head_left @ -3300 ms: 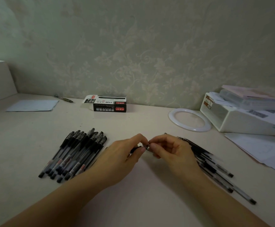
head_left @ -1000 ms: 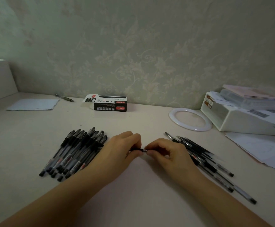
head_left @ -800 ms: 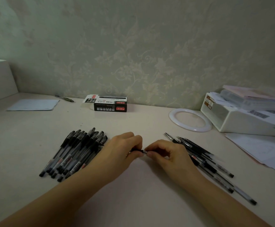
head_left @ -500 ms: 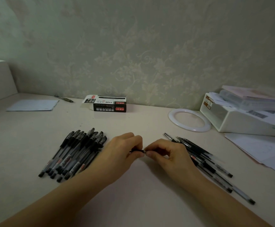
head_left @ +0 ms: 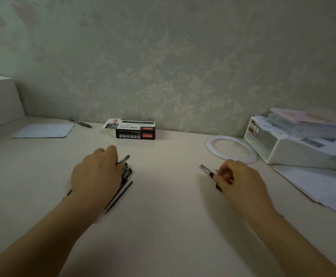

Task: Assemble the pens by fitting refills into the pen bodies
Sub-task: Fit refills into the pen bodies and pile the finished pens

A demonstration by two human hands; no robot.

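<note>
On the desk [head_left: 163,216], you're between pens, hands apart at the two piles.

Your left hand [head_left: 96,174] is over the finished pens [head_left: 126,171] and looks like it's setting one down: a pen [head_left: 124,159] pokes out past the fingers, so I'd call that a curled grip on it. Your right hand [head_left: 237,176] is curled over the loose parts [head_left: 208,170], pinching at something small, can't tell exactly what. That pile is mostly hidden under your hand, so how many are left is unclear. A stray refill [head_left: 121,193] lies beside your left wrist.
</note>
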